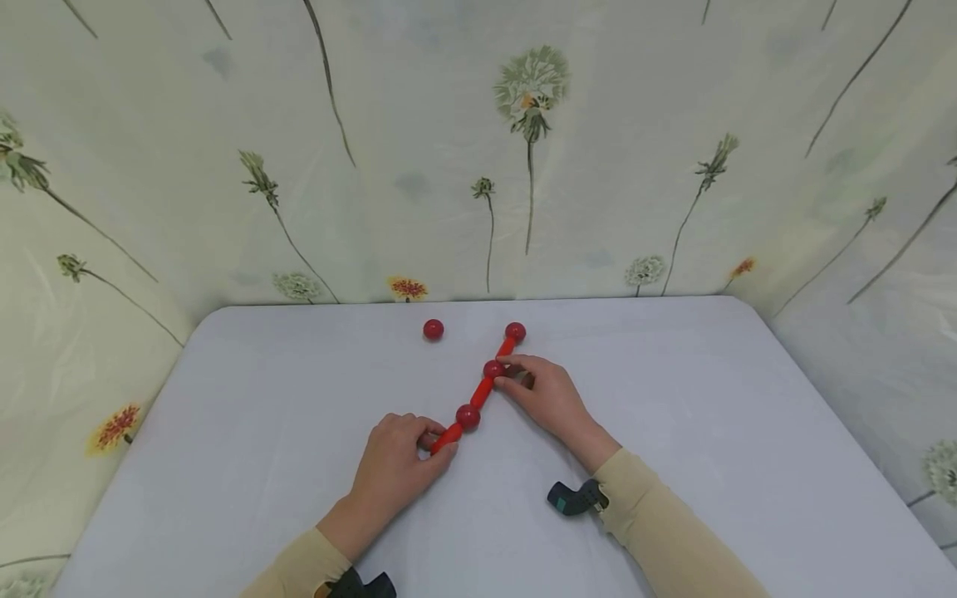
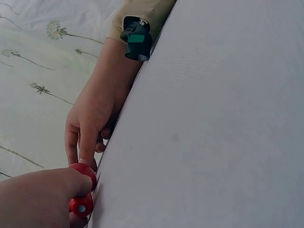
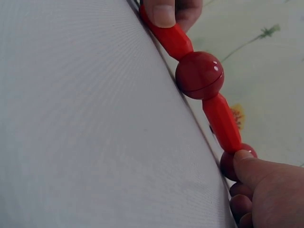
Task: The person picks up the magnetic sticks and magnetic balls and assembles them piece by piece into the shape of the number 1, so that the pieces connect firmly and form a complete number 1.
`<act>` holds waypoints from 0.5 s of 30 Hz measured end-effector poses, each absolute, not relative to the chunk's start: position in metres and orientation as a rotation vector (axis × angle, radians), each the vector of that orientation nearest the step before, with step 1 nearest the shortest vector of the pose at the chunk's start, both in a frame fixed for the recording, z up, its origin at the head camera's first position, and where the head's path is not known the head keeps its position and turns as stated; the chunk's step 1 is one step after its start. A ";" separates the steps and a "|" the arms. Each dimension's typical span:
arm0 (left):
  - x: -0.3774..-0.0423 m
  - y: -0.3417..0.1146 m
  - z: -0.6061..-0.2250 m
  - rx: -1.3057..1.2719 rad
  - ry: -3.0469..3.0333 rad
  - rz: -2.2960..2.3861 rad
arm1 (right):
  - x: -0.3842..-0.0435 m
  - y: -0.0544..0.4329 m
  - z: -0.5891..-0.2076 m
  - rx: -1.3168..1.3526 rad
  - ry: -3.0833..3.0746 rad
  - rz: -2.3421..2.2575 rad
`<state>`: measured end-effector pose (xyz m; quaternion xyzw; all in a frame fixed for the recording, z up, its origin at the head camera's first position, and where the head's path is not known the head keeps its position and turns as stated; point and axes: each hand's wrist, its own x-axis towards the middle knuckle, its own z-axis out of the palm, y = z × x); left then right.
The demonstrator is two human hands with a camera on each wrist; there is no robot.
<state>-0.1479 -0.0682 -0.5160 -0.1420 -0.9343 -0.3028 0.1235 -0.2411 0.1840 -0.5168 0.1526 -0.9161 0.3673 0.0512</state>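
A line of red balls joined by faceted red rods runs slantwise across the table in the head view. My left hand [image 1: 399, 461] pinches the near red rod [image 1: 447, 438] between thumb and fingers. That rod touches the near red ball [image 1: 468, 417], and a middle red rod [image 3: 221, 122] links it to the middle red ball [image 1: 493, 370]. Thumb and fingers of my right hand [image 1: 546, 394] pinch this middle ball. Beyond it, a far red rod [image 1: 506, 346] leads to the end ball [image 1: 515, 332]. In the left wrist view, a pale round dot marks the near rod's end.
One loose red ball [image 1: 433, 330] lies near the back edge, left of the line. White cloth covers the table [image 1: 673, 374]. A flower-printed curtain [image 1: 419, 149] hangs behind and at the sides. Dark wrist-worn devices [image 1: 574, 498] sit at both sleeves.
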 end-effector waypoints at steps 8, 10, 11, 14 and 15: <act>-0.148 -0.068 -0.516 -0.411 -2.718 -0.850 | -0.240 0.184 -0.517 0.462 -2.768 1.109; -0.148 -0.068 -0.516 -0.405 -2.717 -0.853 | -0.241 0.184 -0.517 0.464 -2.763 1.107; -0.148 -0.068 -0.516 -0.402 -2.717 -0.857 | -0.241 0.184 -0.517 0.464 -2.763 1.105; -0.148 -0.068 -0.516 -0.396 -2.718 -0.872 | -0.241 0.184 -0.517 0.460 -2.768 1.098; -0.148 -0.068 -0.516 -0.396 -2.718 -0.877 | -0.241 0.184 -0.517 0.459 -2.770 1.098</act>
